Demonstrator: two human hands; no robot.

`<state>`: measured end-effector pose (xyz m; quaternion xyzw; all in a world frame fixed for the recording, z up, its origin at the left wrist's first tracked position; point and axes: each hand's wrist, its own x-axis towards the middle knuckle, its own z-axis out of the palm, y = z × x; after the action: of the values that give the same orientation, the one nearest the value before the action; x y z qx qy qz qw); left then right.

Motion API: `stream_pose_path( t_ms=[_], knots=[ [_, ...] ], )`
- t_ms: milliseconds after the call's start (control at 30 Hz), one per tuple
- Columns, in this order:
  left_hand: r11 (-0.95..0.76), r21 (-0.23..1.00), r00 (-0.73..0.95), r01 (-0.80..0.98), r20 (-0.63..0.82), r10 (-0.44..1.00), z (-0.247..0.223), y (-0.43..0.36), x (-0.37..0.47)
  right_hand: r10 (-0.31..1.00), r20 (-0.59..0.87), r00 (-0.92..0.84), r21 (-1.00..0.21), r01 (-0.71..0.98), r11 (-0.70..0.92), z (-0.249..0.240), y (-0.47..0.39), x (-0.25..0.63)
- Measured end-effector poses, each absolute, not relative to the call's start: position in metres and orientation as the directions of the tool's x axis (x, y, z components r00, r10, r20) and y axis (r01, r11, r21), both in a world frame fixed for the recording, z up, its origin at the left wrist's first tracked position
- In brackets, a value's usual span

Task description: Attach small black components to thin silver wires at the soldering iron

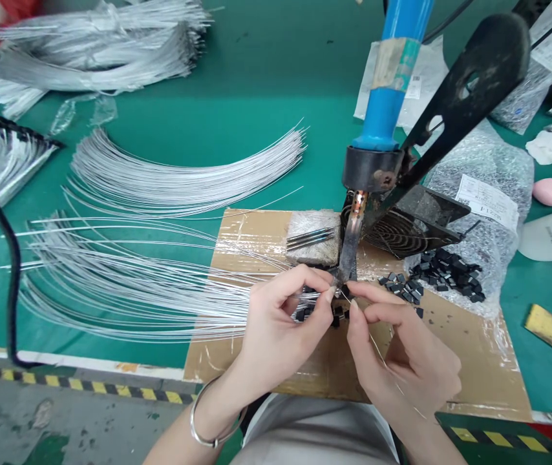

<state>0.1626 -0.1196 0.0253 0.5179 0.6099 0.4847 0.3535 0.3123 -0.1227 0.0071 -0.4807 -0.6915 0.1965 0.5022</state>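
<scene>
My left hand (286,329) is closed in a pinch on the end of a thin white wire, mostly hidden by the fingers, right under the soldering iron's tip. Solder wire (377,349) runs through the pinched fingers of my right hand (402,349) and trails back over the palm towards the wrist. Both sets of fingertips nearly meet below the blue-handled soldering iron (382,97), which a black bracket (470,84) holds pointing down. White wires (159,290) fan out leftwards from behind my left hand. Small black connectors (339,316) lie partly hidden beneath the fingers.
Cardboard (227,361) covers the front of the green table (324,155). A pad with metal pins (312,239) and a black fan (402,223) stand behind my hands. Loose black connectors (445,274) spill from a plastic bag (484,168). Another wire bundle (183,177) lies farther back.
</scene>
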Motion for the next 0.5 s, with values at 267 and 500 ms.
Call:
stream_pose_path(
  t_ms=[267,500],
  knots=[
    [0.004,0.955,-0.201,0.296,0.058,0.978,0.0242,-0.1204,0.1621,0.860,0.510,-0.023,-0.762,0.451,0.464,0.0030,-0.1215,0.3121],
    [-0.006,0.955,-0.208,0.297,0.071,0.976,0.0260,-0.1209,0.1627,0.855,0.518,-0.025,-0.754,0.459,0.470,0.0034,-0.1222,0.3111]
  ],
)
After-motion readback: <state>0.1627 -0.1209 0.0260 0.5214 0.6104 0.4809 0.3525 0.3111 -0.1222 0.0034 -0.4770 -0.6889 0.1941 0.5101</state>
